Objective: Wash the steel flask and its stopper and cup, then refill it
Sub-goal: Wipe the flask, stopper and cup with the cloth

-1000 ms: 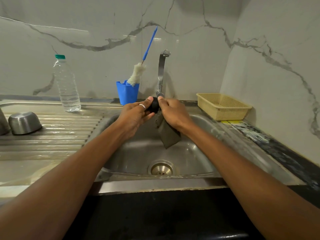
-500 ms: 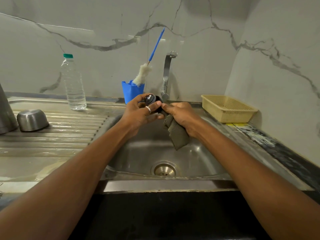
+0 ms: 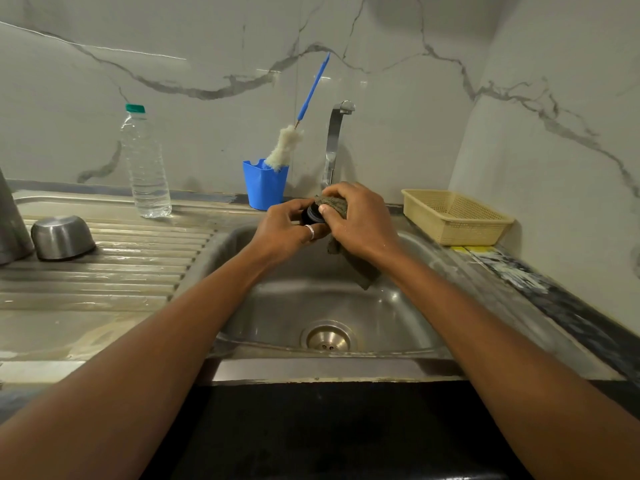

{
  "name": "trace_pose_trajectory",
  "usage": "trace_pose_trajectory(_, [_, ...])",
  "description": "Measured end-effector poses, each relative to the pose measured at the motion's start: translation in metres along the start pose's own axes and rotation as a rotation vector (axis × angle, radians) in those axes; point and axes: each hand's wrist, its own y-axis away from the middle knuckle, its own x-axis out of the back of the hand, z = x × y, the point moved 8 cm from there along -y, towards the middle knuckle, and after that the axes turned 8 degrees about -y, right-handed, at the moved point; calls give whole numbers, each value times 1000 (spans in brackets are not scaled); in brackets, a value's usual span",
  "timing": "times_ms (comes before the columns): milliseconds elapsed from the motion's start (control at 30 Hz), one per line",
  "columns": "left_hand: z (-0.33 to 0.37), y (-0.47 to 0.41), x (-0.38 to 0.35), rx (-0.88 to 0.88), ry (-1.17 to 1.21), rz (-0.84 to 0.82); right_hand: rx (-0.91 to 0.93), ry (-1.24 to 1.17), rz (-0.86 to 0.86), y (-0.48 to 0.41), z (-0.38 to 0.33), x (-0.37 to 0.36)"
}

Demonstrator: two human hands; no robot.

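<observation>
Over the steel sink (image 3: 263,292), my left hand (image 3: 287,230) holds the small black stopper (image 3: 309,215) by its side. My right hand (image 3: 360,220) grips a grey-green cloth (image 3: 334,203) folded over the stopper's far end; the rest of the cloth hangs down behind my right wrist. The steel cup (image 3: 62,237) stands upside down on the draining board at the left. Only the edge of the steel flask (image 3: 10,223) shows at the far left.
A clear water bottle (image 3: 145,164) with a green cap stands at the back of the draining board (image 3: 104,271). A blue holder (image 3: 265,183) with a bottle brush (image 3: 287,147) sits beside the tap (image 3: 334,143). A beige plastic basket (image 3: 453,216) lies at the right.
My right hand has lifted the cloth from under the stopper and wrapped it over the stopper's end. Both hands stay together below the tap.
</observation>
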Motion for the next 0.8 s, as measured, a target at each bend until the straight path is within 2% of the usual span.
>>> trace_pose_trajectory(200, [-7,-4,16,-52,-167,67,79,-8,-151,3,-10,-8])
trace_pose_trajectory(367, [1,-2,2,-65,-178,-25,58,50,-30,-1,-6,4])
trace_pose_trajectory(533, [0,-1,3,-54,-206,-7,41,-131,-99,1,-8,2])
trace_pose_trajectory(700, [-3,-2,0,-27,-155,-13,18,10,9,0,-1,9])
trace_pose_trajectory(800, [0,-1,0,-30,-186,-17,75,-41,-16,3,-6,4])
